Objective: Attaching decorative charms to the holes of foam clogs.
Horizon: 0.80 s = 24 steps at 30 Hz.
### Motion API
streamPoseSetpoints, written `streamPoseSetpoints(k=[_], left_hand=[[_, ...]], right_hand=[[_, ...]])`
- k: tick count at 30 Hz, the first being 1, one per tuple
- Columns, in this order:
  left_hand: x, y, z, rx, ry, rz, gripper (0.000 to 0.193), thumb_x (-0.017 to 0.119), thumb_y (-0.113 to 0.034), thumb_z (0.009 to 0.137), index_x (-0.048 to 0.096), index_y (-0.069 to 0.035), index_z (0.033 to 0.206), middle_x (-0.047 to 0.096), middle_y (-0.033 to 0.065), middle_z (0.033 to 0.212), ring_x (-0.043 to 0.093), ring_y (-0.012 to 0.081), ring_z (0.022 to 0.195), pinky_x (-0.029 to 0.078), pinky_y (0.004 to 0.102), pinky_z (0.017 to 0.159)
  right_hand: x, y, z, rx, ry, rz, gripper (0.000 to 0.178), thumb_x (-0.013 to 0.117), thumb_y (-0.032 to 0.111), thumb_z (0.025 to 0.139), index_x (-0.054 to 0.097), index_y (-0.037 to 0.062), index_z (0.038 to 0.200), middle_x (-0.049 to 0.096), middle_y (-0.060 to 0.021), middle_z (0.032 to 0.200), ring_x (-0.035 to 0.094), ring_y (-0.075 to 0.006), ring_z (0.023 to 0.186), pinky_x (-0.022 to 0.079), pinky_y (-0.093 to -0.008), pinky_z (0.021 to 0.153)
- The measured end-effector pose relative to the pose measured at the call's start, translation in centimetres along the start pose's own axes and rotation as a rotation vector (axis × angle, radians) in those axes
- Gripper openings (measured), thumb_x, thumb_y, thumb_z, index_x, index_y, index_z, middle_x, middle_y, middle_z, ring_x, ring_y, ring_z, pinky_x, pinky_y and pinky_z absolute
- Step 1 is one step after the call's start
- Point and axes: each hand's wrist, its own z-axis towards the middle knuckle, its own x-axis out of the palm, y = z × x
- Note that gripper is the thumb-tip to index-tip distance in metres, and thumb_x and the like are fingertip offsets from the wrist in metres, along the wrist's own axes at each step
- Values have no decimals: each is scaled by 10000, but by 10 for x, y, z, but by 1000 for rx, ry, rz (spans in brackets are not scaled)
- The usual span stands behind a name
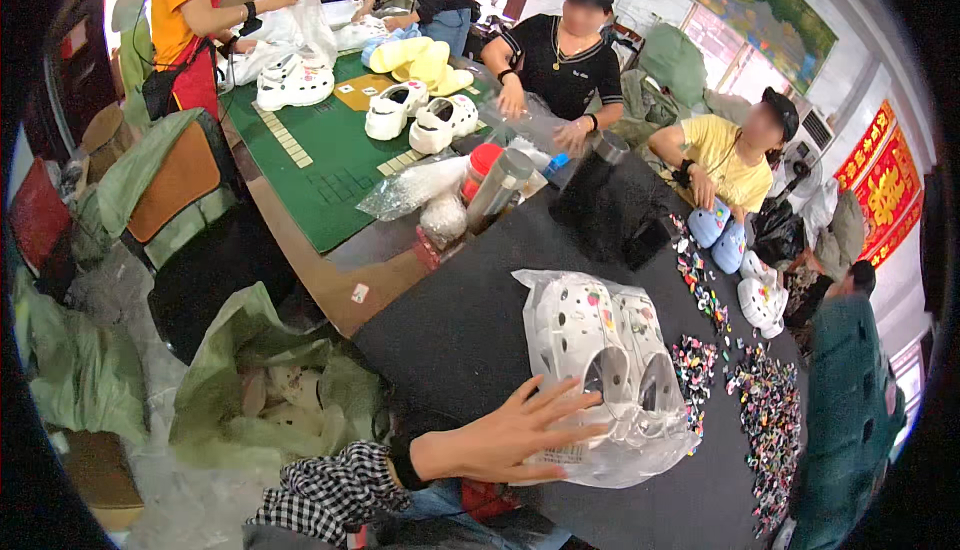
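My left hand (508,438), in a black-and-white checked sleeve with a black wristband, is open with its fingers spread. Its fingertips overlap the near left side of a clear plastic bag; whether they press on it I cannot tell. Inside that bag is a pair of white clogs (575,322) with colourful charms, lying on the black tabletop (455,350). No part of my right hand shows. At the right rim looms a large dark teal shape (850,400) with round holes, like a clog; what holds it is hidden.
Piles of small coloured charms (765,430) lie along the table's right side. Beyond are a steel flask (500,185), a red-lidded jar (480,165) and a green mat (275,165) with more clogs. An open green sack (225,390) stands at left. Several people work around the tables.
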Motion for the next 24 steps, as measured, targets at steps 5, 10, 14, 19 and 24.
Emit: streamPoseSetpoints(k=[5, 10, 14, 19, 24], left_hand=[[-19, 37, -32, -190, -366, 82, 409, 622, -202, 894, 541, -88, 1278, 454, 151, 1381, 414, 380, 1287, 358, 474, 1062], [-18, 62, -31, -256, -494, 93, 299, 646, -151, 867, 605, -58, 1148, 549, 158, 1238, 512, 363, 1185, 431, 445, 1005], [-8, 81, -49, -332, -531, 65, 307, 645, -138, 857, 611, -47, 1148, 555, 155, 1224, 544, 348, 1107, 467, 436, 927], [6, 91, -68, -400, -475, 1, 328, 618, -170, 874, 606, -20, 1165, 537, 150, 1259, 532, 332, 1136, 463, 413, 942], [-27, 71, -58, -285, -282, 119, 372, 606, -192, 892, 586, -18, 1220, 547, 156, 1261, 499, 318, 1209, 418, 417, 1022]], right_hand=[[67, 101, 88, -47, 234, 313, 357, 441, 193, 982, 550, -27, 1241, 580, -135, 1250, 548, -235, 1127, 434, -341, 963], [186, 313, 258, -74, 491, 673, 396, 404, 266, 1025, 519, -26, 1267, 603, -102, 1204, 575, -173, 1061, 458, -296, 916], [252, 325, 289, -228, 825, 1074, 454, 479, 249, 981, 442, 39, 1382, 530, -114, 1308, 538, -222, 1162, 447, -360, 991], [390, 412, 349, -1203, 108, 397, 377, 674, 87, 743, 616, 50, 1113, 643, -152, 1106, 629, -273, 1013, 487, -338, 862], [584, 440, 442, -361, 165, 629, 368, 676, 282, 715, 669, -29, 911, 672, -236, 817, 673, -360, 847, 510, -410, 763]])
